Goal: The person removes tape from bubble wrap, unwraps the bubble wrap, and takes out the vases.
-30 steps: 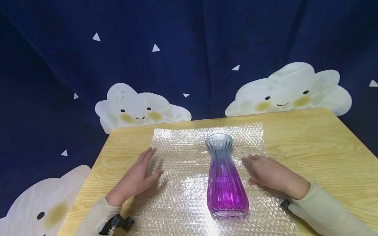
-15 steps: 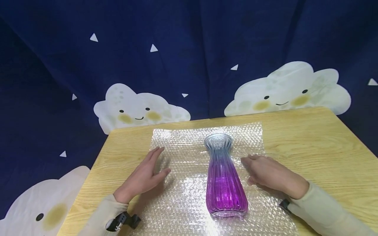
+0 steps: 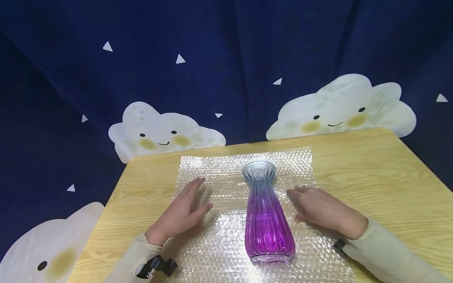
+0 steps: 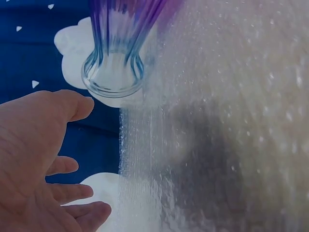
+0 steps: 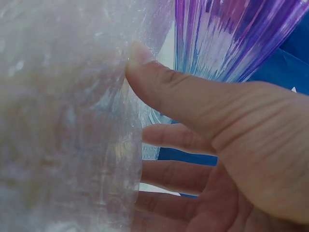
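Observation:
A ribbed glass vase (image 3: 268, 220), purple at its base and fading to pale blue at the mouth, lies on its side on a sheet of bubble wrap (image 3: 226, 239). Its mouth points to the far edge of the table. To the left of the vase, my left hand (image 3: 180, 214) hovers over the wrap, fingers spread, holding nothing; the left wrist view shows a gap between the hand and the vase (image 4: 116, 63). At the vase's right side, my right hand (image 3: 318, 206) rests its fingertips and thumb on the wrap's right part, apart from the glass.
The wrap covers the middle of a wooden table (image 3: 371, 177), whose bare surface shows on both sides. Behind it hangs a dark blue curtain (image 3: 198, 86) with smiling clouds and white triangles.
My left hand has moved right, in over the bubble wrap and closer to the vase. My right hand and the vase have stayed in place; the head view has shifted slightly.

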### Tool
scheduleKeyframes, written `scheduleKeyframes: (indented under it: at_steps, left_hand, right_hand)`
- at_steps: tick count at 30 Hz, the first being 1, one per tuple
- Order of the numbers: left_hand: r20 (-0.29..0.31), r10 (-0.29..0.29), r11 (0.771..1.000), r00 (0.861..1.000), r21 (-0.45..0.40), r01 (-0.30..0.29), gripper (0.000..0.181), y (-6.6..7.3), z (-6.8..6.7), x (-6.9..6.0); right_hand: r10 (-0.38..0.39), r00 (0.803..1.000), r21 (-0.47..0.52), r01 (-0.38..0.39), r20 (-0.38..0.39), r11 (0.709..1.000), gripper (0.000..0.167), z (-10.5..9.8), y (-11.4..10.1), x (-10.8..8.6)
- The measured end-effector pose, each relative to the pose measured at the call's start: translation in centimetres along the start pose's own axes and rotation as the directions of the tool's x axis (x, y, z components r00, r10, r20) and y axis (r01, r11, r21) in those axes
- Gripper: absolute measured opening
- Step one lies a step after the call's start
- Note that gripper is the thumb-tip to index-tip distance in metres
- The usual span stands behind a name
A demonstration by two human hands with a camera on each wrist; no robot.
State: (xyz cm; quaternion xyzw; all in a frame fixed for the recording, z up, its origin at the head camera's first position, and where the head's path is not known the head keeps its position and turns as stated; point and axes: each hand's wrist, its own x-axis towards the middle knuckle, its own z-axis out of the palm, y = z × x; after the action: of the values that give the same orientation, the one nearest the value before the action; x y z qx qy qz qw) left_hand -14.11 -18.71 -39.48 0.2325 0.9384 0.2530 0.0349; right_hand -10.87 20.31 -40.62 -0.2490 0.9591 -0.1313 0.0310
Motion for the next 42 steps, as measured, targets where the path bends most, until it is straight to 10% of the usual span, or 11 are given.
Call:
scheduleKeyframes:
  at_steps: [42]
  left_hand:
    - [0.074, 0.075, 0.993, 0.994, -0.095, -0.068, 0.072, 3.8, 3.1, 3.2]
  right_hand:
    - [0.028, 0.999, 0.003, -0.028, 0.025, 1.0, 0.045, 0.0, -0.1, 0.0]
